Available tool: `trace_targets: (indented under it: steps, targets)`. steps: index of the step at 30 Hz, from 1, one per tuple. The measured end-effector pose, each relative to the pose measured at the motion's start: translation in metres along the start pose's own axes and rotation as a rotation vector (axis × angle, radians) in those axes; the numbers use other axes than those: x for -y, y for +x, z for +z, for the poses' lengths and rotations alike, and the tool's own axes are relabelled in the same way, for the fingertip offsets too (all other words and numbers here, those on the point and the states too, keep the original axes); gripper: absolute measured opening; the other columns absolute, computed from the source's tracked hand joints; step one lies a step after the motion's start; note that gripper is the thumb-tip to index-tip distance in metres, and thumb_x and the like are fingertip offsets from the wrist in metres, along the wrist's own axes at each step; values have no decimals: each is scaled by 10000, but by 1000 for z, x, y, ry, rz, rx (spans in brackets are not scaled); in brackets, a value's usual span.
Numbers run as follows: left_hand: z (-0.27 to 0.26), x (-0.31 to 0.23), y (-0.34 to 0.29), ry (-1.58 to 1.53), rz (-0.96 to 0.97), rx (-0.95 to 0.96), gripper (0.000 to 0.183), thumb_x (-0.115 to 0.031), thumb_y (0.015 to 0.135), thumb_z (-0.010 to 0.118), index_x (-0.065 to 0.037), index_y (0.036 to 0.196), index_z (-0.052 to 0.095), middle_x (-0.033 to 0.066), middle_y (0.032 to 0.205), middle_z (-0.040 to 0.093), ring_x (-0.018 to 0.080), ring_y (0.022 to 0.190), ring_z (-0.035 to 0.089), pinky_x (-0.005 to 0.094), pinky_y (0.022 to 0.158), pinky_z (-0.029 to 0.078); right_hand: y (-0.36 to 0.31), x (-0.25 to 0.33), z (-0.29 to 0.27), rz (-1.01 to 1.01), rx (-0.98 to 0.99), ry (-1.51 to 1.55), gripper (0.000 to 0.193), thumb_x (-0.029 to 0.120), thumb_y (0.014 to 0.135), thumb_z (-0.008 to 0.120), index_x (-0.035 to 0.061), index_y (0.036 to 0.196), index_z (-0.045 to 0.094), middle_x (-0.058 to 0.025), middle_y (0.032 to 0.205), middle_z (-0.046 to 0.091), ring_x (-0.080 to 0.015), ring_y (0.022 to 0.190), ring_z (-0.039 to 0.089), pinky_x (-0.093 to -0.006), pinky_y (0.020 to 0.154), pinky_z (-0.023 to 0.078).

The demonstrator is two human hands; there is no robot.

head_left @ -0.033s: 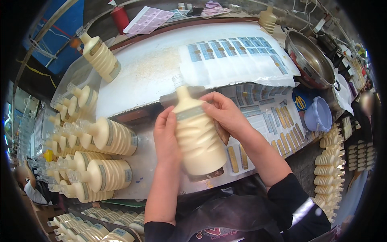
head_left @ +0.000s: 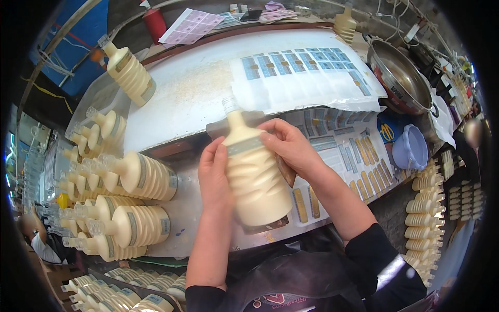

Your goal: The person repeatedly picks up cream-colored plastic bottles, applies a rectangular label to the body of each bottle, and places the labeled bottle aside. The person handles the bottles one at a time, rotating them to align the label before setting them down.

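Observation:
Both my hands are on a cream-coloured bottle point(head_left: 260, 190) with a wavy ribbed body and a clear threaded neck. It leans over the metal worktop point(head_left: 189, 221), neck pointing away from me. A grey-green label band point(head_left: 244, 146) runs across its shoulder. My left hand point(head_left: 212, 171) closes on the bottle's left side, thumb and fingertips at the band's left end. On the other side, my right hand point(head_left: 291, 148) presses thumb and fingers against the band's right end. The bottle's underside and back are hidden.
Similar bottles point(head_left: 148, 177) lie stacked at left; one bottle point(head_left: 130, 75) stands on the white board point(head_left: 182, 112). Blue label strips point(head_left: 283, 63) lie on it, gold strips point(head_left: 366, 151) nearer. A purple bucket point(head_left: 409, 148) and a large pan point(head_left: 400, 75) are at right.

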State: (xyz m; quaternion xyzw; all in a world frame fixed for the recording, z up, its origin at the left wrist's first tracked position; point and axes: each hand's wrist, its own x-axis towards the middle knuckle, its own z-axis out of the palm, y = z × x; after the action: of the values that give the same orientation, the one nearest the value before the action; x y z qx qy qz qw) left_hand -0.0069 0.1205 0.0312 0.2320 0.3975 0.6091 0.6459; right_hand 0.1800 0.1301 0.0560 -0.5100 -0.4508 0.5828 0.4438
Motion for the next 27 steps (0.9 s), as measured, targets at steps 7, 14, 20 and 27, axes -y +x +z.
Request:
trace_targets:
  steps: [7, 14, 20, 27]
  targets:
    - [-3, 0, 2, 3, -29, 43, 359, -329, 1099, 498, -44, 1306, 569, 112, 1229, 666, 208, 1096, 658, 388, 955, 569, -4, 13, -21, 5, -44, -7, 301, 238, 1039, 590, 12, 1215, 682, -13, 974, 672, -68, 850, 605, -225, 768, 498]
    - [7, -17, -8, 7, -70, 74, 568, -517, 1116, 296, -56, 1372, 508, 100, 1341, 597, 231, 1211, 585, 405, 1041, 483, -2, 59, 24, -354, -287, -181, 351, 177, 891, 690, -15, 1173, 608, -157, 1046, 710, -243, 940, 696, -365, 870, 550]
    - [-1, -6, -3, 32, -44, 118, 346, -332, 1093, 504, -80, 1330, 523, 54, 1247, 641, 174, 1124, 624, 354, 967, 530, 6, 56, 73, -668, -245, -705, 326, 92, 971, 519, -3, 1283, 497, -278, 1160, 634, -450, 1072, 628, -485, 936, 500]
    - [-6, 2, -4, 1, -39, 120, 288, -177, 1063, 578, -57, 1315, 510, 89, 1253, 596, 143, 1081, 612, 313, 950, 535, 20, 20, 6, -484, -357, -608, 317, 120, 988, 562, 18, 1285, 516, -220, 1211, 633, -385, 1109, 634, -431, 973, 491]
